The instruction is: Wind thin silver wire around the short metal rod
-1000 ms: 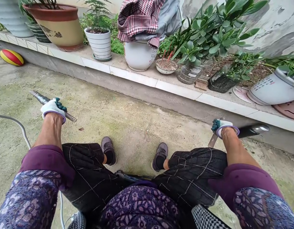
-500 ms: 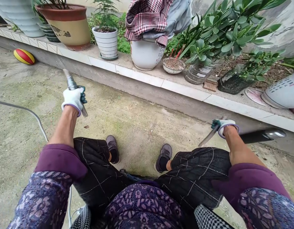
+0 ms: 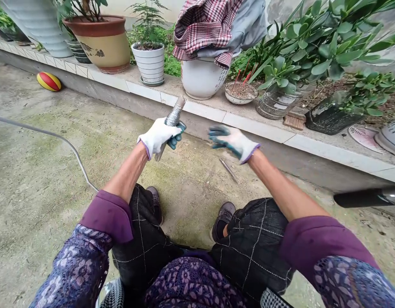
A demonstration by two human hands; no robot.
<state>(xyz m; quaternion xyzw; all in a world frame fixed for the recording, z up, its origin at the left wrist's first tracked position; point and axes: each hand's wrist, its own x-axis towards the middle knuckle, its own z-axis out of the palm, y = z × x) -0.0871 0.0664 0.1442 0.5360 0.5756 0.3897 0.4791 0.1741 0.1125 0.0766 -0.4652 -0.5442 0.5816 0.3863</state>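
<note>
My left hand (image 3: pixel 160 134), in a white glove with dark green fingers, is wrapped round a stick wound with silvery wire (image 3: pixel 174 114). The stick tilts up and to the right, and its bare lower end shows beneath the fist. To its right, my right hand (image 3: pixel 234 141), gloved alike and slightly blurred, has its fingers stretched out with nothing in them. Below that hand is a thin greyish rod (image 3: pixel 228 170), at or close to the concrete ground; I cannot tell whether it touches.
A tiled ledge (image 3: pixel 210 112) with potted plants, a cloth-covered white pot (image 3: pixel 202 79) and a brush (image 3: pixel 294 120) runs across the front. A red-yellow ball (image 3: pixel 49 81), a grey cable (image 3: pixel 61 139) and a black cylinder (image 3: pixel 358 198) are on the ground.
My left hand has moved right with the wire-wound stick. My right hand has let go of the thin rod and come inward to the left. The view has shifted slightly left.
</note>
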